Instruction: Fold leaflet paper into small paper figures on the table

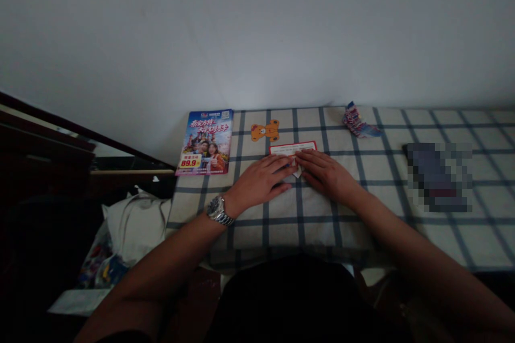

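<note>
Tablecloth, 2 hands on paper

Two hands, left and right, on a paper on a cloth-covered table before a wall.
Flyers lie at the table's left end; a bear cutout behind the paper, slightly left; a paper scrap behind, rightward; a blurred object farther right. Left of the table, a bag.
</note>
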### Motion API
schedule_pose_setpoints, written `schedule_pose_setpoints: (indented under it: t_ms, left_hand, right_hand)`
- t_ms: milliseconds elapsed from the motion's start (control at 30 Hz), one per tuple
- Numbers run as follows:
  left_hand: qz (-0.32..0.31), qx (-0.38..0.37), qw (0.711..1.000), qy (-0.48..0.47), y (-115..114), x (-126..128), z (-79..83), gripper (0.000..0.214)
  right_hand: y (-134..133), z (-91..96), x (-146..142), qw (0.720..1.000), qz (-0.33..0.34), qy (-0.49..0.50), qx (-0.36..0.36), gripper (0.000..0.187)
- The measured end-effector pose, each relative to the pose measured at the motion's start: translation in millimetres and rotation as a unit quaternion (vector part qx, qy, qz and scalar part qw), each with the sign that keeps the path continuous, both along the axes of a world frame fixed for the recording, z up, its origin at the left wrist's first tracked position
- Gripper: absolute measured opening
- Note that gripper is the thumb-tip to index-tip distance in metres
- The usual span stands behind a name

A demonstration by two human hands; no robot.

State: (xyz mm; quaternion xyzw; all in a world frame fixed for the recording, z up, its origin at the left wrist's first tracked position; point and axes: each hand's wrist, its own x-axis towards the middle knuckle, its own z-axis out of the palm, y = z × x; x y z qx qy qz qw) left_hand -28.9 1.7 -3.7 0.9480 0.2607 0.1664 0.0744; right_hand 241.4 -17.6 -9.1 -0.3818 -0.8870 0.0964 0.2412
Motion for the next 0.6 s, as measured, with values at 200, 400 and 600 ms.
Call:
schedule_pose_setpoints:
  t_ms: [200, 400, 600]
  left_hand:
    - [0.003, -0.005, 1.000, -0.001, -0.2, 0.4, 0.9, 0.048]
    - [0.011, -0.007, 1.000, 0.004, 0.1, 0.2, 1.3, 0.048]
    - [0.011, -0.006, 1.000, -0.001, -0.3, 1.4, 3.5, 0.047]
  right_hand:
    - [0.2, -0.8, 0.4, 1.000, -0.001, -0.004, 0.002, 0.047]
    - [0.7, -0.5, 1.1, 1.000, 0.008, -0.002, -0.002, 0.048]
    - [0.5, -2.6, 0.9, 1.000, 0.001, -0.007, 0.007, 0.047]
